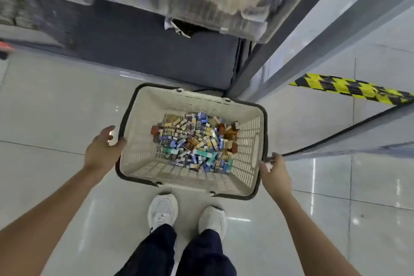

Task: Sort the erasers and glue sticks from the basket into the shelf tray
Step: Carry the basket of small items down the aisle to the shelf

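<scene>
Grips the left rim of the basket [143,159] on the floor [56,107] with the left hand [103,152]; touches the right rim with the right hand [276,175], clasp unclear. Loose erasers [190,132] and glue sticks [201,154] inside. Likely light, stiff; best lifted level by both rims.

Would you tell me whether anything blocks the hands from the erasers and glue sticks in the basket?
Nothing visible: the basket is open-topped, its pile uncovered, left hand and right hand at the rim.
</scene>
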The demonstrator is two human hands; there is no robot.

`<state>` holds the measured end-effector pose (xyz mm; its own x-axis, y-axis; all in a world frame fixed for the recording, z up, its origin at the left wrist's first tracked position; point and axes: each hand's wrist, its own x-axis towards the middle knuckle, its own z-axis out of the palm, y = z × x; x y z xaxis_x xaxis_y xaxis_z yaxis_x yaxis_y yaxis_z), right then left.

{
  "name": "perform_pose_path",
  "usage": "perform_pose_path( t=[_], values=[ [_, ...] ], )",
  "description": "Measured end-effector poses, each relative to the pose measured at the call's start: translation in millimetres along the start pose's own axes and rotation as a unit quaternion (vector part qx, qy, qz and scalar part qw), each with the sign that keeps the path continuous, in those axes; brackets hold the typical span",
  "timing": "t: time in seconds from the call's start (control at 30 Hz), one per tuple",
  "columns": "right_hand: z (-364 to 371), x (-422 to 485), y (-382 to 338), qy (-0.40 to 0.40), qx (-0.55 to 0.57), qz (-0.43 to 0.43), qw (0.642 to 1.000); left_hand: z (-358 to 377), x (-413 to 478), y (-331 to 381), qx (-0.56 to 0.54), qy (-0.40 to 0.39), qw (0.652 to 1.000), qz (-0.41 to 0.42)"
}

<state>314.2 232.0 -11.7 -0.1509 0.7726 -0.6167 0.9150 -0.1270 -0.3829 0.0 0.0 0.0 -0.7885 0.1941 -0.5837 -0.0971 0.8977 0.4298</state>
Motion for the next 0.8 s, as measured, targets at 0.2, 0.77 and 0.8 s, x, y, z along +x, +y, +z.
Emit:
perform_pose_path(
  t=[0.2,0.77,0.8],
  values=[
    [41.2,55.4,20.0,0.004,0.079,0.048,0.996,48.6,44.1,-27.8,0.041,0.004,0.999,0.014],
    [61.2,44.5,17.6,0.103,0.212,0.038,0.971,33.5,44.4,-63.7,-0.222,0.018,0.972,-0.071],
    [57.3,32.3,12.5,0.098,0.204,0.039,0.973,21.6,32.0,-66.5,-0.223,0.027,0.971,-0.076]
  ],
)
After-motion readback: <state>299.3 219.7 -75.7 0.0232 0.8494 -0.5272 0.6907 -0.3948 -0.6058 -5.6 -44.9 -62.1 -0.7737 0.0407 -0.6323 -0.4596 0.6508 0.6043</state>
